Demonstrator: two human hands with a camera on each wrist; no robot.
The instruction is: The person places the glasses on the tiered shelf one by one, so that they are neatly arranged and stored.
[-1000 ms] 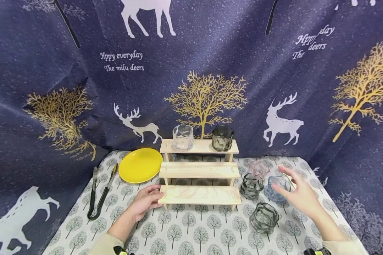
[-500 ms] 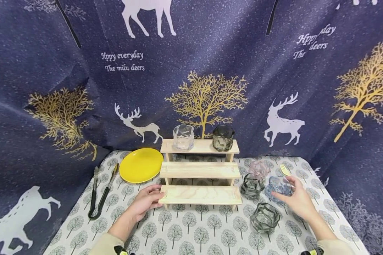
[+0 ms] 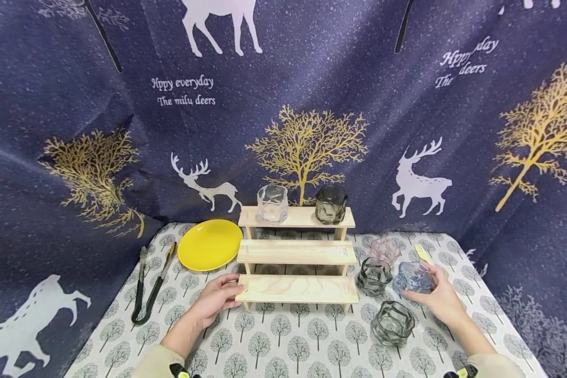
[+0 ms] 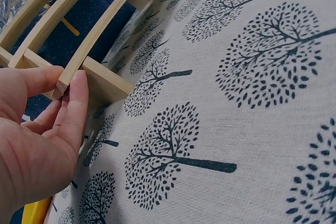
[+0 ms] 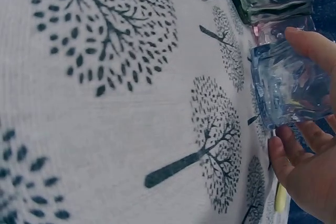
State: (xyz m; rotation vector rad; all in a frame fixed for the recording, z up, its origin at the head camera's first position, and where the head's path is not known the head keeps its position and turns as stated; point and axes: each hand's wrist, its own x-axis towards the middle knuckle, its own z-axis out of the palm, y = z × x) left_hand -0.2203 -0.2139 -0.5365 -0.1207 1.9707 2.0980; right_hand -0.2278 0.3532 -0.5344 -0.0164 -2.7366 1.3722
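My left hand (image 3: 213, 300) pinches the left end of the lowest step of a three-step wooden rack (image 3: 296, 290); in the left wrist view the thumb and fingers (image 4: 77, 98) lie on either side of the board's end. At the right, my right hand (image 3: 441, 300) holds a blue glass (image 3: 413, 277) between thumb and fingers. The right wrist view shows the blue glass (image 5: 291, 85) between the thumb and the fingers (image 5: 294, 148). A clear glass (image 3: 272, 203) and a dark grey glass (image 3: 331, 205) stand on the top step.
Left of the blue glass is a dark glass (image 3: 374, 276), behind it a pink glass (image 3: 385, 250), nearer the front a grey-green glass (image 3: 392, 323). A pale yellow fork (image 3: 423, 254) lies behind. Left of the rack are a yellow plate (image 3: 210, 245) and black-handled tongs (image 3: 146, 304).
My right hand has come down from above the blue glass and closed round it. My left hand has stayed on the rack's lowest step.
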